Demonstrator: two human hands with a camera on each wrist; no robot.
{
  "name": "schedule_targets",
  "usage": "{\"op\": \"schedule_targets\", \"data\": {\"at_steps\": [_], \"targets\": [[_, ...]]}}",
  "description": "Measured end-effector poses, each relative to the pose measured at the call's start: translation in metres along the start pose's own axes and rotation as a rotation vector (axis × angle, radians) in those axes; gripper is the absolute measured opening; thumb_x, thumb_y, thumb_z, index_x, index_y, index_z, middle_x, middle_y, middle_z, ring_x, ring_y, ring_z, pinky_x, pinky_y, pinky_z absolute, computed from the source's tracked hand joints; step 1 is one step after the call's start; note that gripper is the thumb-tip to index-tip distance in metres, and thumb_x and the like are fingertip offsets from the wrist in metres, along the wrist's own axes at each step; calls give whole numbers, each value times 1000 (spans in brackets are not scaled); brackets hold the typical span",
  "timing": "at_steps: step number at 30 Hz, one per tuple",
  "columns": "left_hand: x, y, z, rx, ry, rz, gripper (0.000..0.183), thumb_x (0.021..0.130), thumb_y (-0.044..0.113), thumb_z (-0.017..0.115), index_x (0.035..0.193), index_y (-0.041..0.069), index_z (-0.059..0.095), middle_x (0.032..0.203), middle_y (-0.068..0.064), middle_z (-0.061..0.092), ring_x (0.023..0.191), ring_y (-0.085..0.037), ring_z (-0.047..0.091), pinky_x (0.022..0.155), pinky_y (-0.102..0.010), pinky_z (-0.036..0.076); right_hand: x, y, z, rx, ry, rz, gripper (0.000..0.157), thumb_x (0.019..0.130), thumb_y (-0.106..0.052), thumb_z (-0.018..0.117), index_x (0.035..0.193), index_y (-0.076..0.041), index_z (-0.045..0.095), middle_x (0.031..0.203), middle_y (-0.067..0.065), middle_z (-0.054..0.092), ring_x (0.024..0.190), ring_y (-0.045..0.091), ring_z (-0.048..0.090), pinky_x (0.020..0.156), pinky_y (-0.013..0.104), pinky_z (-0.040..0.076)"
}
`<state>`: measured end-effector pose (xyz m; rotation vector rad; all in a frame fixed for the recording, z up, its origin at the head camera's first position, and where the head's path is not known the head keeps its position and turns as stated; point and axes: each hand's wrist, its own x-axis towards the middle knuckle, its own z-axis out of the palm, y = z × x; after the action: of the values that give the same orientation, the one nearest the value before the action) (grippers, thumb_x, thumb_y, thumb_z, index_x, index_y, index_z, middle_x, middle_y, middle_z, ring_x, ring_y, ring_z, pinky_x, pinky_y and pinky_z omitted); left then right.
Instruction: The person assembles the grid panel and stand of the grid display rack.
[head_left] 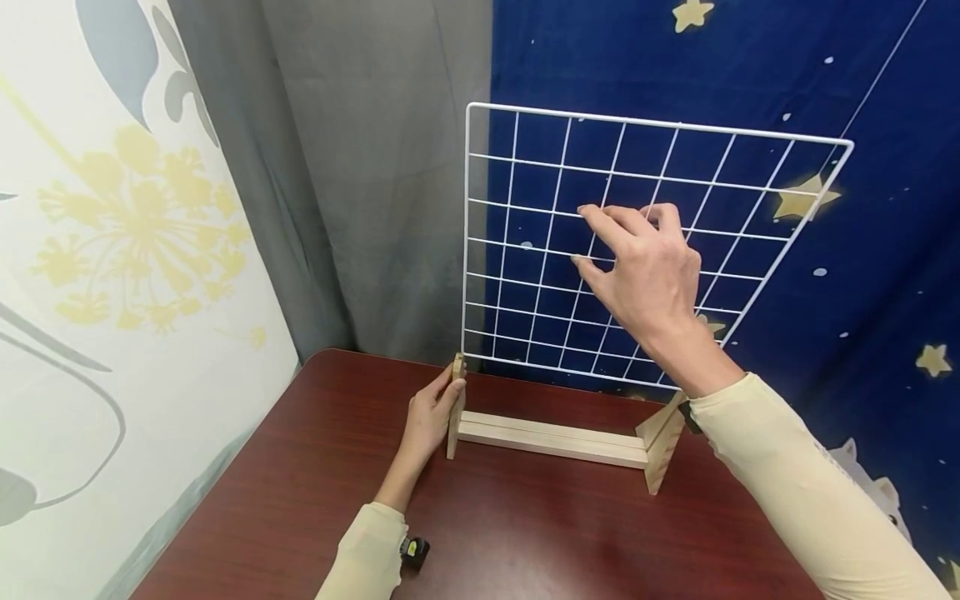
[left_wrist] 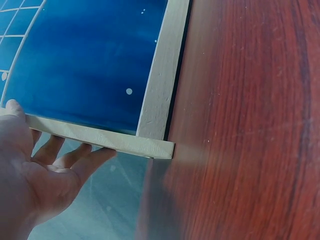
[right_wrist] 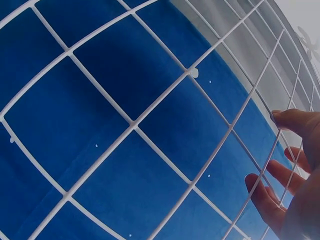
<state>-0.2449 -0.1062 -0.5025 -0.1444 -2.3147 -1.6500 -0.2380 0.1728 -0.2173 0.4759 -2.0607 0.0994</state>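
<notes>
A white wire grid panel (head_left: pixel 534 282) stands upright over a pale wooden stand, its lower corners right at the tops of the two side pieces. My left hand (head_left: pixel 430 414) holds the stand's left side piece (head_left: pixel 454 417), with the thumb at its edge and the fingers along its outer face (left_wrist: pixel 95 136). A wooden crossbar (head_left: pixel 551 437) joins that piece to the right side piece (head_left: pixel 663 446). My right hand (head_left: pixel 651 262) is at the middle of the grid, thumb and fingers spread apart. In the right wrist view its fingertips (right_wrist: pixel 253 182) overlap the wires.
The stand rests on a reddish-brown wooden table (head_left: pixel 300 483). Behind it hang a grey curtain (head_left: pixel 382 183) and a dark blue curtain (head_left: pixel 885 275) with stars. A white patterned panel (head_left: pixel 150 350) borders the table's left side. A small black device (head_left: pixel 414 552) is on the left wrist.
</notes>
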Motion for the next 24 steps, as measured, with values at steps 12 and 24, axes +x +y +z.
{"op": "schedule_targets", "data": {"at_steps": [12, 24], "targets": [[-2, 1, 0, 7, 5, -8, 51, 104, 45, 65, 151, 27, 60, 142, -13, 68, 127, -36, 69, 108, -56, 54, -6, -1, 6, 12, 3, 5, 56, 85, -37, 88, 138, -27, 70, 130, 5, 76, 110, 37, 60, 51, 52, 56], [-1, 1, 0, -1, 7, -5, 50, 103, 46, 65, 150, 28, 60, 141, -14, 69, 122, -35, 72, 104, -55, 57, -8, -3, 6, 17, -1, 0, 56, 86, -37, 88, 138, -27, 71, 131, 6, 76, 110, 37, 61, 51, 51, 56]]}}
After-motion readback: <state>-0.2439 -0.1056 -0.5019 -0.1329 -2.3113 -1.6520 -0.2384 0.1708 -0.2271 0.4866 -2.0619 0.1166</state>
